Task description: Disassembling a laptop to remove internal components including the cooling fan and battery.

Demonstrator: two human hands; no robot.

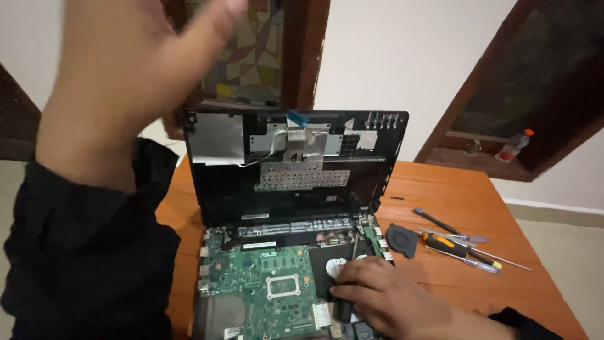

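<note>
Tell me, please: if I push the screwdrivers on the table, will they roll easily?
Probably yes. The screwdrivers have round thin shafts and lie flat on the smooth wooden table, so they could roll sideways. They look stiff and light; the thicker orange-and-black handle may slow that one.

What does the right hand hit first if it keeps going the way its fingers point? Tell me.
Probably the green motherboard: the right hand points left across the opened laptop, fingers on a dark tool over a black part. Depth is unclear.
</note>
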